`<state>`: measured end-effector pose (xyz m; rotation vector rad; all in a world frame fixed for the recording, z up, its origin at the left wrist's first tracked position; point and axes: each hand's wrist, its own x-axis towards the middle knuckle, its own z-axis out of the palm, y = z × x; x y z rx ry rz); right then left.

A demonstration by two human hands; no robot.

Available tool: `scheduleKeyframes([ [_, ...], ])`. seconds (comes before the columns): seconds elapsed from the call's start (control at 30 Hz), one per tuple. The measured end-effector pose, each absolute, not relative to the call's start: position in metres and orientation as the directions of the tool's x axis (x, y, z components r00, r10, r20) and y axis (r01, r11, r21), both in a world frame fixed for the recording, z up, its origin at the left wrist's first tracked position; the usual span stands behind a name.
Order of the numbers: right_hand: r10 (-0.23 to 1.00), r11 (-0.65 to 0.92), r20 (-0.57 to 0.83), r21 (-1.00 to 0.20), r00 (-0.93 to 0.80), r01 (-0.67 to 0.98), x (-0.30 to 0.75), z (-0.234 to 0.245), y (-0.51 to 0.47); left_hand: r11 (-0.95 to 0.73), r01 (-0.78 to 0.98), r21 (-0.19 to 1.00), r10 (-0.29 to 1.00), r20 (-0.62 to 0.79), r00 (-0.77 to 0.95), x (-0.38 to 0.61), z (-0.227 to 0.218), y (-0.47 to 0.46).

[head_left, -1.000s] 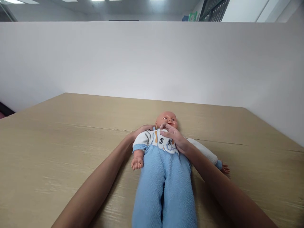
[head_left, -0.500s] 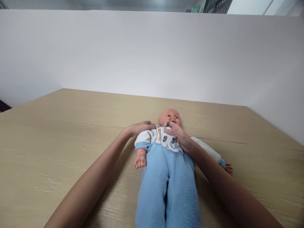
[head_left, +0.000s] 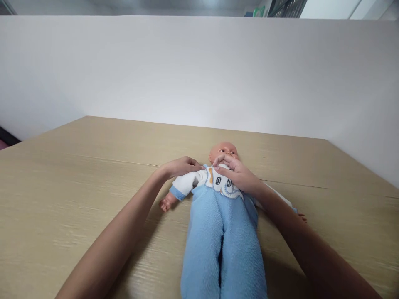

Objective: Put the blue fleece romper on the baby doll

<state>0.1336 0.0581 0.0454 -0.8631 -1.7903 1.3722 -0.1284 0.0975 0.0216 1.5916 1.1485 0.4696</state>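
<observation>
A baby doll (head_left: 223, 151) lies on its back, its head away from me. It wears light blue fleece overalls (head_left: 207, 232) with an elephant face on the white bib, over a white top (head_left: 183, 185) with blue cuffs. At the shoulder on the left, my left hand (head_left: 184, 167) has its fingers closed on the overalls' strap; the fingertips are partly hidden. My right hand (head_left: 237, 173) lies over the upper bib just below the doll's chin, thumb and fingertips drawn together at the overalls' top edge. It covers part of the elephant.
The doll rests on a wide wooden table (head_left: 93, 199) with a seam running across it. A white partition (head_left: 199, 74) rises behind the table and along the right side. Beyond its top, a green item (head_left: 258, 11) and a dark rack (head_left: 286, 7) show.
The doll's arm on the left has swung outward and up from beside the body. My right hand has shifted slightly over the bib, covering the doll's mouth. My left hand stays at the shoulder.
</observation>
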Motion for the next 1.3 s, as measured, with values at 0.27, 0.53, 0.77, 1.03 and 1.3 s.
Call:
scheduleKeyframes([
  [0.27,0.871,0.334,0.032,-0.771,-0.491,0.542,0.160,0.077,0.048,-0.044,0.437,0.898,0.857,-0.190,0.478,-0.132,0.022,0.098],
  [0.53,0.891,0.386,0.011,-0.545,-0.454,0.744,0.148,0.057,0.044,-0.092,0.359,0.929,0.845,-0.118,0.522,-0.130,0.024,0.096],
  [0.77,0.899,0.389,0.042,-0.532,-0.436,0.752,0.144,0.055,0.043,-0.181,0.400,0.898,0.821,-0.086,0.564,-0.133,0.014,0.101],
  [1.03,0.869,0.462,0.374,-0.373,-0.325,0.805,0.211,0.028,0.003,-0.203,0.588,0.783,0.916,-0.060,0.396,-0.140,0.031,0.094],
  [1.3,0.930,0.298,0.313,-0.328,-0.195,0.896,0.346,-0.033,-0.067,-0.631,0.521,0.576,0.776,0.468,0.423,-0.047,0.069,0.035],
])
